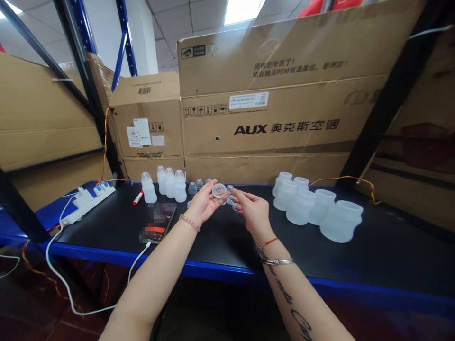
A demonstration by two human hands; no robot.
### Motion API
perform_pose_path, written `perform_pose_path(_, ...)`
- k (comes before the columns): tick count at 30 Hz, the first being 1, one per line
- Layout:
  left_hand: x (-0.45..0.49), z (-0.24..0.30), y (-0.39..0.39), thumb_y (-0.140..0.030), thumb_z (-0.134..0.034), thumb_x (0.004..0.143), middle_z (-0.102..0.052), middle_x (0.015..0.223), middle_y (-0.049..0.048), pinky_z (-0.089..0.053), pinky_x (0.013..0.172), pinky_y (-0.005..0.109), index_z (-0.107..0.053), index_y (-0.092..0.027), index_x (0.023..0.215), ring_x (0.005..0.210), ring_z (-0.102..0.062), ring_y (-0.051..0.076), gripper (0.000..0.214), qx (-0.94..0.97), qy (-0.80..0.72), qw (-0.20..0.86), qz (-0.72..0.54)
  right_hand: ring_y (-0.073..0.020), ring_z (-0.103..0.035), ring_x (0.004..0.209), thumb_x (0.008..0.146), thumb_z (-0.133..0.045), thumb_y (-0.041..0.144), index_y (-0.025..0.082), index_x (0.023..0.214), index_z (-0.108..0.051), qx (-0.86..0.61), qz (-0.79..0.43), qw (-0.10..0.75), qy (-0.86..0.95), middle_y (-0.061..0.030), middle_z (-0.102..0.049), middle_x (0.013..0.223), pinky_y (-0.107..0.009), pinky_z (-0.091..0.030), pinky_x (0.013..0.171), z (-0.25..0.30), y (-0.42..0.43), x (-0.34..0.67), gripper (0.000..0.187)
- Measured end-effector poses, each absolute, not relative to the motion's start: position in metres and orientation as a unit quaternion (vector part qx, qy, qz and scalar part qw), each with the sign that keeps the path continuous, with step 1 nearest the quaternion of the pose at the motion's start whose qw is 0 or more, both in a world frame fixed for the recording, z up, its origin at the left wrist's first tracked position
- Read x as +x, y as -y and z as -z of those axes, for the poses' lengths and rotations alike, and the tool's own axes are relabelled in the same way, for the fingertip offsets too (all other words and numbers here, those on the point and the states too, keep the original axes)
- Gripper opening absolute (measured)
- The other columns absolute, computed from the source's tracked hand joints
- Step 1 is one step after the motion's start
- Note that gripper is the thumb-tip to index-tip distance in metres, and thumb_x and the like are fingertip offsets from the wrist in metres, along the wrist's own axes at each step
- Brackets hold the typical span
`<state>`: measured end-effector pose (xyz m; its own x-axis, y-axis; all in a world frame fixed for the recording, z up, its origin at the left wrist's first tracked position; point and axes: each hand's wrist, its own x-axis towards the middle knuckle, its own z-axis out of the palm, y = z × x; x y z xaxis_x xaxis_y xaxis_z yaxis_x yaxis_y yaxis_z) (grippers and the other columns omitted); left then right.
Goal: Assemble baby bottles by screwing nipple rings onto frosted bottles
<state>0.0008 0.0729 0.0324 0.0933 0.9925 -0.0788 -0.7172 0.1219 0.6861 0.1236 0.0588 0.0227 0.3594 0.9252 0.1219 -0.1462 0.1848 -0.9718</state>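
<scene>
My left hand [204,204] is palm up, with thumb and fingers closed around a clear round ringed piece [219,191] that looks like a bottle nipple seen end-on. Just to its right, my right hand [256,213] has thumb and forefinger pinched together beside a clear domed piece [230,188]. Whether those fingertips grip it, I cannot tell. Behind my left hand, small clear domed caps [192,188] stand on the black tabletop [227,241], partly hidden. Several frosted baby bottles with domed tops [180,186] stand upright farther left.
Several open, wide-necked frosted bottle bodies [341,222] stand at the right. On the left lie a phone [164,222] on a white cable, a red marker [138,197] and a power strip [88,203]. Cardboard boxes [284,109] wall off the back; dark shelf posts [384,85] flank the table.
</scene>
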Motion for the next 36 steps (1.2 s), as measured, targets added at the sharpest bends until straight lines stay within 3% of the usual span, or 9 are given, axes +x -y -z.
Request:
perform_pose_path(6, 0.006, -0.028, -0.070, -0.020, -0.051, 0.092, -0.067, 0.081, 0.0087, -0.056, 0.079, 0.031, -0.067, -0.010, 0.092, 0.071, -0.064, 0.013, 0.019, 0.298, -0.286, 0.691, -0.593, -0.0183, -0.063, 0.059, 0.054, -0.079, 0.051, 0.005, 0.093, -0.075, -0.523, -0.344, 0.625, 0.466, -0.0149, -0.073, 0.078, -0.027, -0.047, 0.049, -0.012, -0.063, 0.124, 0.060)
perform_pose_path(12, 0.009, -0.025, -0.067, -0.023, -0.049, 0.094, -0.065, 0.078, 0.0081, -0.055, 0.076, 0.031, -0.069, -0.010, 0.085, 0.067, -0.060, 0.012, 0.025, 0.341, -0.316, 0.691, -0.554, -0.0217, -0.065, 0.060, 0.066, -0.068, 0.045, 0.013, 0.077, -0.078, -0.605, -0.250, 0.518, 0.551, -0.0101, -0.071, 0.063, -0.027, -0.043, 0.051, -0.006, -0.064, 0.131, 0.035)
perform_pose_path(16, 0.010, -0.024, -0.065, -0.025, -0.052, 0.093, -0.065, 0.077, 0.0074, -0.053, 0.071, 0.028, -0.069, -0.011, 0.083, 0.067, -0.059, 0.012, 0.024, 0.377, -0.327, 0.677, -0.541, -0.0204, -0.062, 0.055, 0.066, -0.067, 0.042, 0.018, 0.064, -0.076, -0.642, -0.228, 0.476, 0.556, -0.0078, -0.067, 0.054, -0.027, -0.037, 0.048, -0.012, -0.060, 0.128, 0.026)
perform_pose_path(29, 0.014, -0.021, -0.067, -0.025, -0.054, 0.091, -0.065, 0.078, 0.0061, -0.050, 0.068, 0.025, -0.070, -0.012, 0.091, 0.066, -0.059, 0.011, 0.021, 0.390, -0.319, 0.645, -0.575, -0.0231, -0.065, 0.064, 0.074, -0.058, 0.039, 0.022, 0.067, -0.076, -0.644, -0.162, 0.476, 0.576, -0.0084, -0.072, 0.067, -0.029, -0.037, 0.052, -0.012, -0.059, 0.118, 0.026)
perform_pose_path(36, 0.011, -0.022, -0.069, -0.024, -0.052, 0.090, -0.064, 0.073, 0.0058, -0.051, 0.061, 0.023, -0.067, -0.011, 0.089, 0.061, -0.061, 0.011, 0.019, 0.330, -0.313, 0.681, -0.574, -0.0233, -0.067, 0.071, 0.064, -0.070, 0.058, 0.020, 0.072, -0.075, -0.628, -0.168, 0.510, 0.563, -0.0089, -0.074, 0.075, -0.028, -0.042, 0.060, -0.019, -0.050, 0.136, 0.040)
